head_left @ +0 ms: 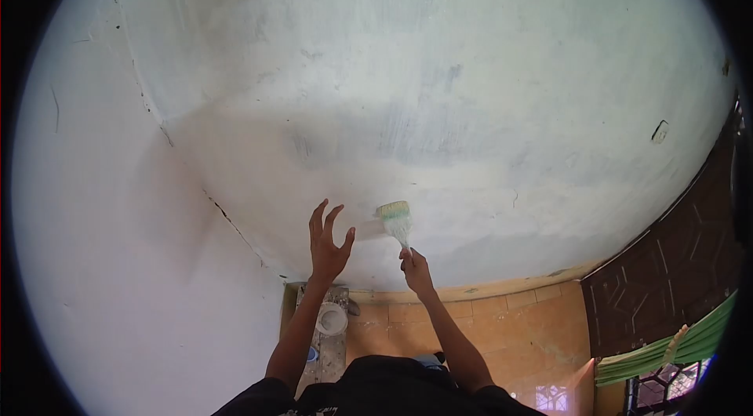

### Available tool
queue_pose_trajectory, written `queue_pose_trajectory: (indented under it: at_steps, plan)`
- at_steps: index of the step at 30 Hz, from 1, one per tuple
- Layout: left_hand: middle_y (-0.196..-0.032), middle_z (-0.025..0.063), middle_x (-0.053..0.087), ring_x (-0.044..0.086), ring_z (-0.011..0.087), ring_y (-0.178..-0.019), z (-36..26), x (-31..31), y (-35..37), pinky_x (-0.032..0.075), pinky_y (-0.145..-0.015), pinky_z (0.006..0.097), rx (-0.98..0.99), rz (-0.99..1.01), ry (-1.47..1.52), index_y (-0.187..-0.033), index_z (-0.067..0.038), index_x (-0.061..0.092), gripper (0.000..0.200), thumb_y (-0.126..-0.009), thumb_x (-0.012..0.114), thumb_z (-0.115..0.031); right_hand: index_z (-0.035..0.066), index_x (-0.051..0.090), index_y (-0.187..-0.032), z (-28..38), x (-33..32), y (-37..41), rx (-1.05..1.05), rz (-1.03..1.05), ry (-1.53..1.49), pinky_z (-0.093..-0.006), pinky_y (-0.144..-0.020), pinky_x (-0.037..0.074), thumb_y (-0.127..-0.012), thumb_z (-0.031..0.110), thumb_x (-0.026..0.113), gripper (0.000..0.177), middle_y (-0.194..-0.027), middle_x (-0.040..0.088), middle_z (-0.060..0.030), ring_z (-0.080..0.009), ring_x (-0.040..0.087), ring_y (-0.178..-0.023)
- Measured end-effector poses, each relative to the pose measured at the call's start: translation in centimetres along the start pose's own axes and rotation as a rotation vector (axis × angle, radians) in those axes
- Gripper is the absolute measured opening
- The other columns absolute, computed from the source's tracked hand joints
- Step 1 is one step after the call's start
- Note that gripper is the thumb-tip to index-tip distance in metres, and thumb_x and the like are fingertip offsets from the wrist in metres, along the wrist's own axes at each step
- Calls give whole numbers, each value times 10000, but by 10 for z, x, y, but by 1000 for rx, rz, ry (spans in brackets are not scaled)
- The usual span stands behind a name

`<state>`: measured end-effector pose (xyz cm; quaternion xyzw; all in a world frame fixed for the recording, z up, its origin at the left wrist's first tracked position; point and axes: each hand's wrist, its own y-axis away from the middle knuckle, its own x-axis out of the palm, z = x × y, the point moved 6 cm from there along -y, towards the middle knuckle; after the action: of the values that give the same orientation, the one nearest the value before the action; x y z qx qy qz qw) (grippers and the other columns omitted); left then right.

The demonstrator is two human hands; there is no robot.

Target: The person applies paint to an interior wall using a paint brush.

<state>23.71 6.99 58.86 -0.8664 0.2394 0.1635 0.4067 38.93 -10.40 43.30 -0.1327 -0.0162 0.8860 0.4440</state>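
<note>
My right hand [416, 268] is wrapped round the handle of a wide paintbrush [397, 220]. The brush points up, its pale yellow-green bristles close to the wall [471, 204], and whitish paint coats its lower part. Left of the brush, my left hand [328, 247] is raised with fingers spread and slightly curled, holding nothing. The wall surface is whitish with grey, streaky patches and a wet shine near the top.
Below my left arm, a paint-spotted bench [334, 353] bears a white bucket [332, 319] and a small blue thing [312, 355]. An orange tiled floor [502, 337] lies below. At right are a dark carved door [667, 267] and a green curtain [667, 353]. A crack runs down the left corner.
</note>
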Motion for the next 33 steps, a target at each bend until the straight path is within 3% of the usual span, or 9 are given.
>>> queue_pose_trajectory:
  at_steps: [3, 6, 10, 17, 21, 24, 27, 31, 33]
  plan:
    - [-1476, 172, 386, 351, 371, -1369, 7, 6, 1, 344, -1111, 483, -53, 15, 37, -1338, -109, 520, 536, -838, 711, -112, 73, 563, -924, -29, -4, 16, 111, 41, -32, -247, -465, 293, -1039, 466, 443, 426, -578, 395, 48, -52, 338, -500]
    - [-1484, 172, 377, 342, 374, -1381, 18, 15, 9, 350, -1106, 490, -103, 34, 68, -1358, -124, 504, 539, -859, 708, -136, 84, 587, -954, -54, -9, 37, 463, 77, -144, -231, -443, 275, -1029, 481, 458, 424, -580, 397, 58, -39, 336, -490]
    - [-1451, 183, 416, 365, 368, -1372, 33, 23, 22, 348, -1103, 482, -141, 34, 132, -1352, -114, 506, 523, -869, 705, -140, 95, 582, -932, -5, -29, 18, 252, 38, -135, -216, -430, 262, -1021, 497, 465, 428, -588, 398, 68, -29, 332, -484]
    - [-1381, 191, 480, 402, 373, -1340, 35, 28, 18, 345, -1100, 468, -190, 16, 233, -1339, -75, 503, 510, -874, 703, -133, 79, 562, -894, 257, -92, -22, -224, -147, -117, -208, -468, 244, -1058, 428, 406, 416, -615, 376, 76, -15, 293, -536]
    - [-1361, 190, 494, 407, 372, -1334, 22, 30, 18, 347, -1098, 464, -169, 19, 262, -1327, -57, 503, 495, -879, 699, -129, 79, 517, -890, 318, -97, -74, -347, -89, -207, -203, -507, 293, -1069, 371, 404, 360, -643, 379, 51, -30, 320, -558]
    - [-1356, 192, 497, 416, 372, -1327, 20, 30, 20, 352, -1092, 465, -161, 14, 271, -1323, -55, 505, 487, -881, 697, -126, 75, 528, -942, 298, -75, -96, -321, -30, -261, -202, -493, 297, -1070, 362, 407, 336, -664, 405, 57, -26, 338, -551]
    - [-1349, 194, 500, 433, 368, -1314, 25, 28, 37, 360, -1084, 464, -166, 41, 253, -1317, -54, 510, 481, -880, 697, -125, 67, 533, -980, 193, -44, -102, -327, 61, -312, -203, -467, 280, -1071, 366, 398, 339, -661, 404, 66, -21, 327, -525]
    - [-1320, 187, 514, 467, 358, -1275, 42, 22, 72, 375, -1068, 451, -236, 87, 231, -1307, -61, 524, 473, -874, 702, -133, 107, 484, -881, 72, 2, -39, -152, 60, -366, -203, -429, 267, -1062, 404, 398, 358, -614, 361, 75, -16, 309, -489]
    - [-1314, 183, 517, 478, 352, -1259, 50, 21, 82, 384, -1061, 446, -272, 109, 232, -1307, -63, 525, 475, -875, 704, -142, 113, 473, -856, 55, 12, -7, -18, 26, -376, -202, -419, 273, -1050, 434, 424, 378, -593, 345, 79, -19, 318, -476]
